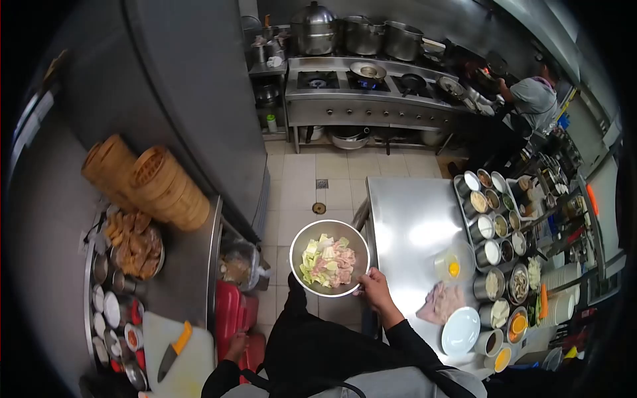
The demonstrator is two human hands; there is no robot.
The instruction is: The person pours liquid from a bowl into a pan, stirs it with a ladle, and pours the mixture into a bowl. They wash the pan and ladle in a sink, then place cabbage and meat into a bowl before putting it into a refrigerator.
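Observation:
My right hand [375, 289] is closed on the rim of a round metal bowl [355, 240], with the thumb at the edge. In the bowl lie pale green cabbage pieces [310, 257] beside slices of raw pink meat [340, 263]. The bowl is held above the tiled floor, left of the steel table. Low on the left, my left hand [237, 346] hangs beside a red plastic bin [227, 312]. Its fingers look loosely apart, and I see nothing in them.
Right, a steel table [398, 219] bears raw meat [441, 302], a white plate [460, 330], an egg in a container [454, 265] and ingredient tins. Left, a counter holds bamboo steamers [169, 189] and a knife [174, 351]. Another person [534, 103] works at the stove [358, 109].

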